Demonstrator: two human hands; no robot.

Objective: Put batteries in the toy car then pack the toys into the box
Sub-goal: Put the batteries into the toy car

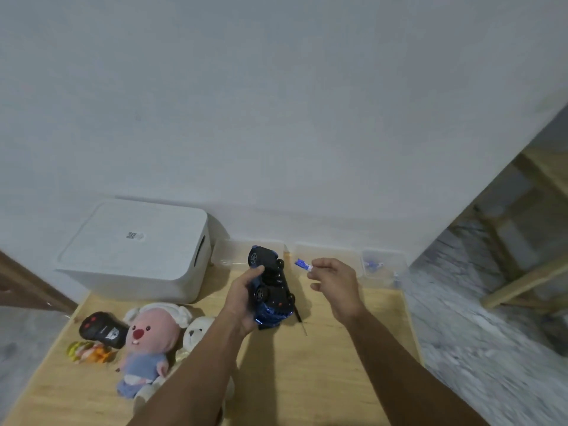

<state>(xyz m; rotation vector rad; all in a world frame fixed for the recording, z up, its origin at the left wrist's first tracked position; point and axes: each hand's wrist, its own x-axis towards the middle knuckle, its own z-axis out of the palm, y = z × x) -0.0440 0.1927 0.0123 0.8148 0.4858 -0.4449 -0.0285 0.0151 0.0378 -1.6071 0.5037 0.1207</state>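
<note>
My left hand [242, 298] grips a blue toy car [272, 289], turned underside up so its black chassis and wheels face me. My right hand [336, 282] pinches a blue and white battery [303, 265] between thumb and fingertips, just right of the car and apart from it. A white lidded box [135, 250] stands closed at the back left against the wall. On the wooden table [338, 364] lie a pink plush toy [150, 342], a white plush toy [196, 332] partly behind my left arm, a black remote control [103, 330] and a small yellow-orange toy [87, 352].
Clear plastic containers line the wall: one [233, 255] behind the car, one [329, 256] behind my right hand, and one [381, 267] at the right holding blue batteries. A thin black screwdriver [299, 318] lies under the car. Beyond the table's right edge are grey floor and a wooden frame [522, 241].
</note>
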